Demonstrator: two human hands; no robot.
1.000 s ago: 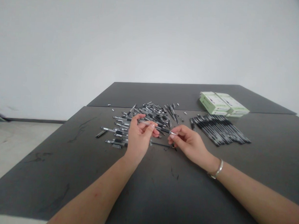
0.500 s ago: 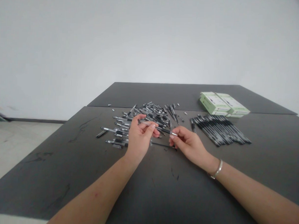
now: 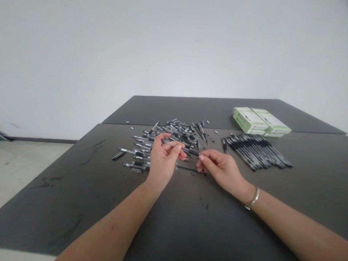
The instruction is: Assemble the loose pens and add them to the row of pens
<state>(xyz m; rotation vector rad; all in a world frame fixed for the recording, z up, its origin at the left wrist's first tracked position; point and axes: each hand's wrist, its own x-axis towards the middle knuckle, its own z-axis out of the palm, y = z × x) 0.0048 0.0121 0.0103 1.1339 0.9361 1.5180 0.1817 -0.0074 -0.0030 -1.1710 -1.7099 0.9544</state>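
A clear pen barrel with a black grip (image 3: 192, 151) lies across the fingers of my left hand (image 3: 165, 157), pinched between thumb and fingertips. My right hand (image 3: 217, 164) closes its thumb and forefinger on the tip end of the same pen; its fingers cover the tip itself. Behind and left of my hands spreads a loose pile of pen parts (image 3: 178, 130), with barrels, caps and refills mixed. Several barrels (image 3: 130, 150) stick out to the left of my left hand. A thin dark refill (image 3: 186, 168) lies on the table below the held pen.
To the right, a neat row of capped pens (image 3: 259, 152) lies side by side. Green and white boxes (image 3: 261, 121) are stacked behind it. Small silver tips (image 3: 216, 132) are scattered about the dark table (image 3: 170, 225). A seam crosses the tabletop, and a pale wall stands behind.
The fingers of my right hand have shifted slightly along the pen's end and now cover the silver tip that showed before. My left hand keeps its hold with hardly any movement.
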